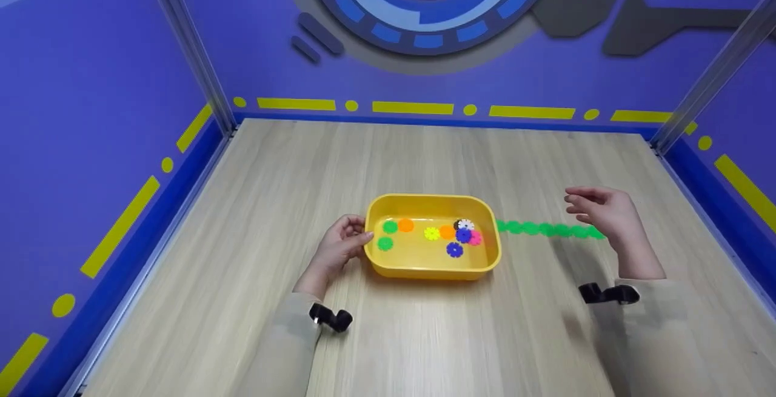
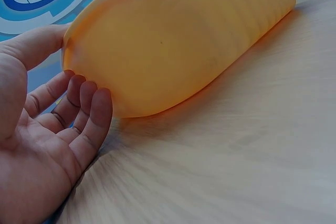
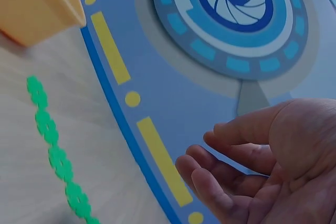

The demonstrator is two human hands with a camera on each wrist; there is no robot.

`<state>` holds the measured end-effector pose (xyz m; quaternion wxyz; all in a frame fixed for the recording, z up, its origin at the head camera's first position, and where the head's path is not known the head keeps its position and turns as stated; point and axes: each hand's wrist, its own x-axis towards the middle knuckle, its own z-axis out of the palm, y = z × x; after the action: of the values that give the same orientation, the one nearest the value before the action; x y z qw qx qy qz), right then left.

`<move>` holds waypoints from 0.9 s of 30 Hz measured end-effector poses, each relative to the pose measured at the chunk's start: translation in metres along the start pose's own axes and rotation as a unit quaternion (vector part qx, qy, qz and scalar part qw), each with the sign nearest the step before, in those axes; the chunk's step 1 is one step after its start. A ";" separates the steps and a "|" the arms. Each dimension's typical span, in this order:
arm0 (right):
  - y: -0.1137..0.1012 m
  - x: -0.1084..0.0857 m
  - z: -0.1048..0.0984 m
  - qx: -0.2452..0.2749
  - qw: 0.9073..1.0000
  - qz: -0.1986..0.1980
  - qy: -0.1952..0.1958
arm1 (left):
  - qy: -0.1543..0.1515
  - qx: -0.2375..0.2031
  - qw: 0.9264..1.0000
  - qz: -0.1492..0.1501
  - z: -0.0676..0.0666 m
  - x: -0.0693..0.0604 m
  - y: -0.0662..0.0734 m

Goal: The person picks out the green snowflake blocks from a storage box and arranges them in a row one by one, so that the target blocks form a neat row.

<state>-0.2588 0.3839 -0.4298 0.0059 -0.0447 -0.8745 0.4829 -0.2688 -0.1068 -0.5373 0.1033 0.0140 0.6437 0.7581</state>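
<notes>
A yellow plastic bin (image 1: 433,274) stands in the middle of the table. My left hand (image 1: 336,248) grips its left end, thumb at the rim and the other fingertips against the outer wall (image 2: 152,51). Several small flower-shaped plastic discs lie inside, among them a green disc (image 1: 385,243), a yellow disc (image 1: 431,234), a blue disc (image 1: 454,250) and a white disc (image 1: 465,225). Right of the bin runs a chain of joined green discs (image 1: 539,228), also visible in the right wrist view. My right hand (image 1: 609,212) hovers over the chain's right end, fingers loosely bent and holding nothing.
The wooden table (image 1: 303,166) is enclosed by a blue back wall (image 1: 424,91) and side walls with yellow markings. Metal posts (image 1: 194,45) rise at the back corners. A black wrist mount (image 1: 330,317) sits on each sleeve.
</notes>
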 end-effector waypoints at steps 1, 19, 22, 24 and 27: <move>-0.003 0.000 0.002 0.001 1.000 -0.002 -0.003 | 0.001 0.001 1.000 0.000 0.000 0.000 0.000; -0.046 -0.002 0.054 -0.004 0.997 -0.029 -0.066 | 0.001 0.011 1.000 -0.002 0.000 -0.002 0.002; -0.053 -0.001 0.064 -0.004 0.996 -0.034 -0.077 | -0.002 0.007 1.000 -0.002 0.000 -0.002 0.002; -0.058 -0.001 0.070 0.000 0.996 -0.036 -0.083 | -0.004 0.004 1.000 -0.001 0.000 -0.001 0.002; -0.066 0.001 0.080 0.004 0.995 -0.034 -0.093 | -0.005 -0.001 1.000 -0.001 0.000 -0.001 0.002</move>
<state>-0.2684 0.2818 -0.4168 -0.0586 0.0301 -0.8705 0.4877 -0.2677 -0.1069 -0.5348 0.1073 0.0174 0.6425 0.7586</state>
